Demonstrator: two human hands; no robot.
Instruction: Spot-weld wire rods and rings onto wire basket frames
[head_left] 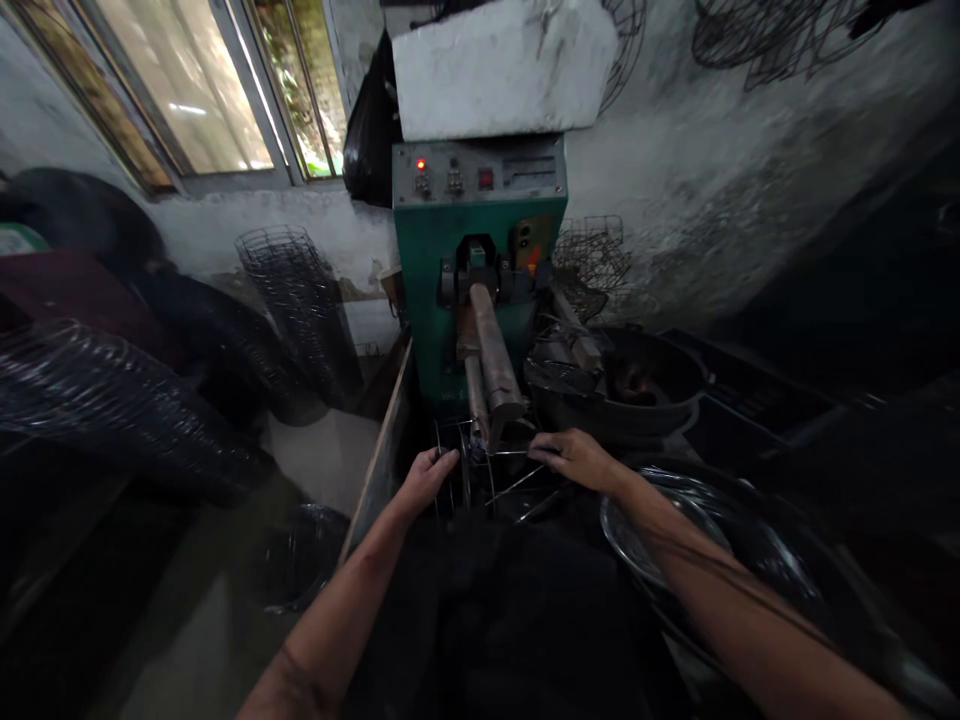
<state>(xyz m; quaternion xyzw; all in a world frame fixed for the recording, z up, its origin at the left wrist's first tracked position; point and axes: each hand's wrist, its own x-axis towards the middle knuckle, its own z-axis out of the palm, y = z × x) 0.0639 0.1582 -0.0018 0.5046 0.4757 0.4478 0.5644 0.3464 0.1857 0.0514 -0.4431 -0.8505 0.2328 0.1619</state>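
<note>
A green machine with a lit red lamp stands against the wall, its long metal arm reaching toward me. Below the arm's near end is a frame of thin metal wires. My left hand is closed on the left side of this wire frame, thumb and fingers pinched together. To the right of the arm's tip, my right hand pinches the end of a thin wire that runs left to the frame under the tip. The lower part of the frame is lost in the dark.
Coiled wire rings lie at the right, below a dark round basin. Stacked wire frames lean at the left wall, with another wire stack farther left. A board edge slants beside my left forearm.
</note>
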